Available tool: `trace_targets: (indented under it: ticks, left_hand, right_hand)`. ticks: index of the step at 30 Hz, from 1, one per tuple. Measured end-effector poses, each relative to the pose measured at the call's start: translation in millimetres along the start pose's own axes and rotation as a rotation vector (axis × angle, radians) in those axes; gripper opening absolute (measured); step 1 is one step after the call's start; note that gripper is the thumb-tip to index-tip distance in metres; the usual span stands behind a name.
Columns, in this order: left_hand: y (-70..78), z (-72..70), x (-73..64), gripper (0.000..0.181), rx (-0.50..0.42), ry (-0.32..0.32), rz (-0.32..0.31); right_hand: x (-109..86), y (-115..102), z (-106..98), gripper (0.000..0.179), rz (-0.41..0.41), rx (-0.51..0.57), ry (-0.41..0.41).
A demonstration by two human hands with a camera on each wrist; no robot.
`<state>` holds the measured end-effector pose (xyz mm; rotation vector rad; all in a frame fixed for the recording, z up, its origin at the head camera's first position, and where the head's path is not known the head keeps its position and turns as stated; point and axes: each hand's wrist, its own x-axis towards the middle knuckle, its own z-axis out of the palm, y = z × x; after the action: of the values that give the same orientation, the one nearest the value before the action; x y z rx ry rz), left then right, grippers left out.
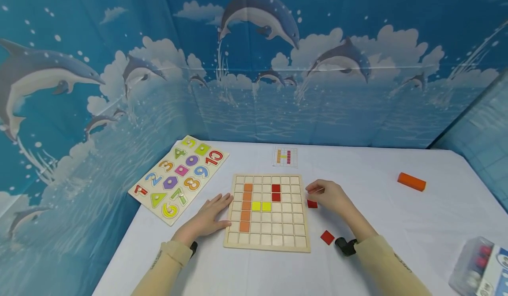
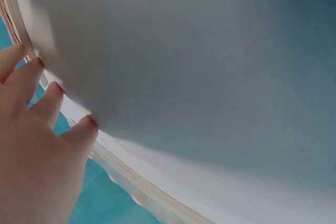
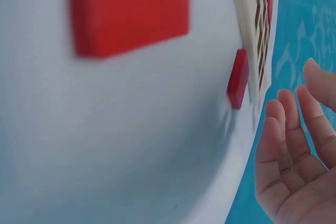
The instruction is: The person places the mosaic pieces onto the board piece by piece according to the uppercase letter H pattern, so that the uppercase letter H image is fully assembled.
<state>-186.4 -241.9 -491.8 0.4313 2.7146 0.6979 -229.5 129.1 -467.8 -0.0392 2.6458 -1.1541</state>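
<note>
A wooden grid board [image 1: 266,247] lies flat on the table, holding a column of several orange tiles [image 1: 246,205], two yellow tiles [image 1: 266,206] and two red tiles [image 1: 275,197]. Fingers spread, my left hand [image 1: 208,219] rests against the board's left edge. Just off the right edge hovers my right hand [image 1: 331,195], over a loose red tile [image 1: 312,204] that it partly covers. In the right wrist view that tile [image 3: 239,80] lies apart from the loosely bent fingers, and nothing shows between them and the thumb. Another loose red tile [image 1: 327,237] lies nearer me.
A small pattern card [image 1: 285,157] lies behind the board. At the back left sits a number-and-shape puzzle board [image 1: 178,181]. An orange cylinder-like block [image 1: 411,181] is at the right, and a clear box [image 1: 468,265] with red and white balls stands at the front right.
</note>
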Motion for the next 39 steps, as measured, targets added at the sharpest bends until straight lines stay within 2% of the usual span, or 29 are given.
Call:
trace_targets:
  ticks: [9, 18, 22, 39]
  left_hand:
    - [-0.5, 0.0, -0.5, 0.074, -0.002, -0.005, 0.010]
    - [-0.7, -1.3, -0.3, 0.074, 0.005, -0.002, 0.012]
    - [-0.1, -1.2, -0.3, 0.074, -0.001, 0.000, 0.013]
    - [1.5, -0.7, -0.3, 0.073, -0.006, 0.000, 0.012]
  right_hand:
    - [-5.5, 13.6, -5.3, 0.027, 0.023, 0.015, -0.008]
    - [-5.5, 11.9, -3.8, 0.029, 0.011, 0.021, -0.017]
    - [-3.4, 12.7, -1.1, 0.028, 0.030, 0.019, -0.036]
    - [-1.8, 14.7, 4.1, 0.026, 0.033, -0.060, -0.031]
